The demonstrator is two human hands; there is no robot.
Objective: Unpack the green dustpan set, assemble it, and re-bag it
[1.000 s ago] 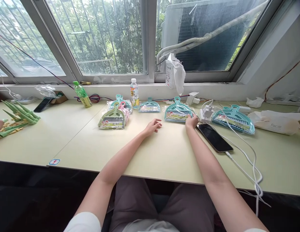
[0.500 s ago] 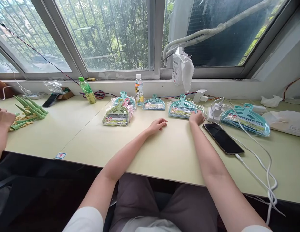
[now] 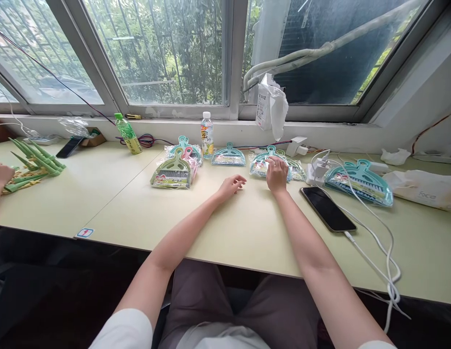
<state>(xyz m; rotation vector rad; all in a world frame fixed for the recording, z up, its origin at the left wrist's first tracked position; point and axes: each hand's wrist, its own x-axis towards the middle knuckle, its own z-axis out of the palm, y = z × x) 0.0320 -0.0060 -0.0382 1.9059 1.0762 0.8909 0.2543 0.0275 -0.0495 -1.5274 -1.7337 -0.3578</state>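
Several plastic-wrapped dustpan and brush sets lie along the back of the table. My right hand (image 3: 277,173) is over the front of a teal set (image 3: 259,167), its fingers apart and bent; whether they touch the wrapper I cannot tell. A green set partly shows behind that one. My left hand (image 3: 231,188) rests on the table with loosely curled, parted fingers and nothing in them. To its left sits a green set (image 3: 172,175) with pink and teal sets behind. A small teal set (image 3: 228,156) is beyond my left hand, and another teal set (image 3: 360,182) lies at the right.
A clear-labelled bottle (image 3: 207,135) and a green bottle (image 3: 129,134) stand at the back. A black phone (image 3: 328,208) with white cables lies right of my right arm. At far left, another person's hand (image 3: 0,175) is beside green stalks (image 3: 36,165). A tissue pack (image 3: 424,189) lies right.
My right hand has moved left, from the right side of the teal set to its front middle, and its fingers have lifted. My left hand has hardly moved. The view has shifted slightly.
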